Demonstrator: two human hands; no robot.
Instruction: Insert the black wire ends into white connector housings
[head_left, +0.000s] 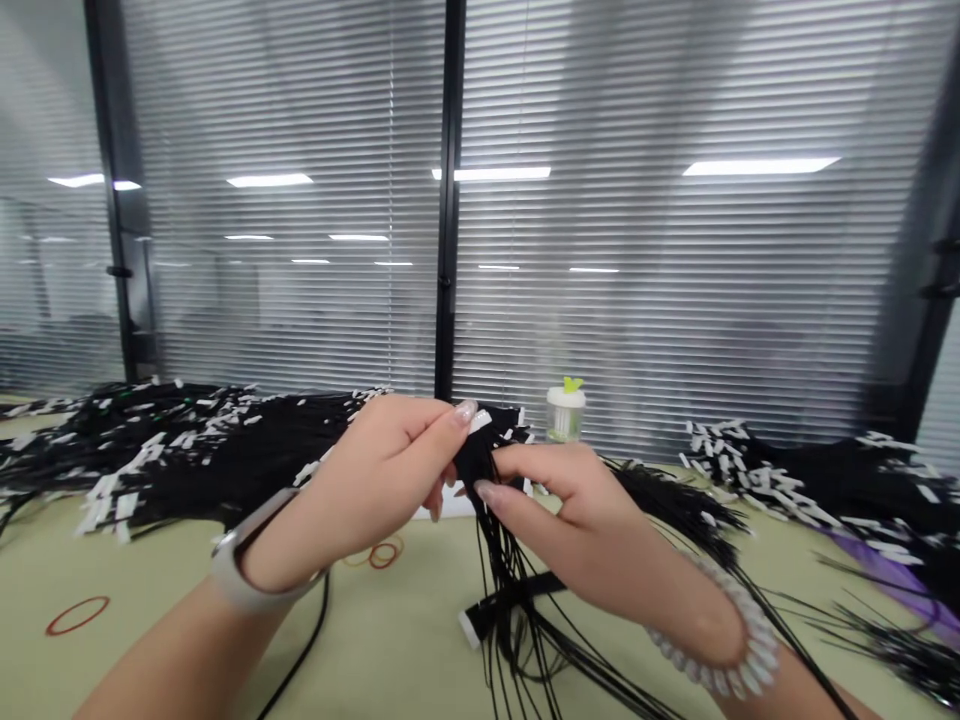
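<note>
Since the left hand [401, 450] has its fingers pinched tight on the white connector [481, 421], that's kinda the sweet spot, probably the stiffest bit. The black wire bundle [474, 462] is held up over the surface [405, 650], likely light and floppy, with the right hand [559, 510]'s fingers closed on it lower down, where strands could slip.
</note>
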